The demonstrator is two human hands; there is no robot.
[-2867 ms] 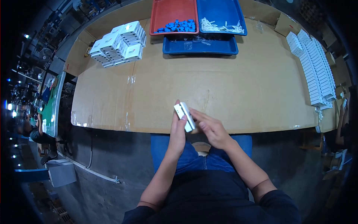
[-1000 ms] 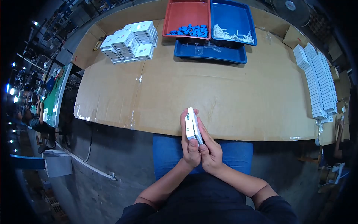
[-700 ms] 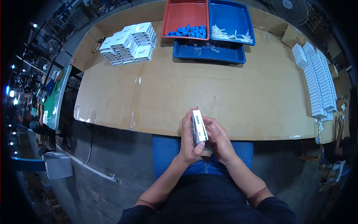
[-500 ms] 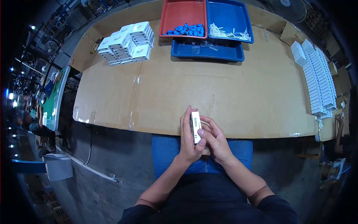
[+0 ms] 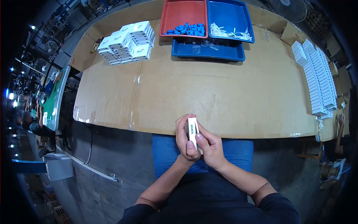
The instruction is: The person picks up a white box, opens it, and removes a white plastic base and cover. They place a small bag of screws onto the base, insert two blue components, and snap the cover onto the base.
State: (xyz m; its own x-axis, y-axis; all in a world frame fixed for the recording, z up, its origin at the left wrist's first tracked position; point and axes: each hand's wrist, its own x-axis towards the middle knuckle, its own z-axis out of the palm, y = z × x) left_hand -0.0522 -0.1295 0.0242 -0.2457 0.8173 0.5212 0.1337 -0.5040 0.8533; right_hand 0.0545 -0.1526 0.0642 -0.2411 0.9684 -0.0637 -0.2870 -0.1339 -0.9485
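Gripping small white box (image 5: pixel 192 130), both hands' fingers (image 5: pixel 181 123) wrapped round, lower end hidden

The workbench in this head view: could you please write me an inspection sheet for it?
Surface: cardboard-covered table, taped seams, bare in the middle.
Job's things: small white box with printed lettering, held edge-up over the near table edge.
Clutter: stack of white boxes far left; red tray with blue parts; blue tray with white parts; a lower blue tray; rows of white boxes along the right edge.
Grips: left hand and right hand both closed on the small white box.
Cables: one hanging below the table's left edge.
Surroundings: dim workshop, another person seated far left.
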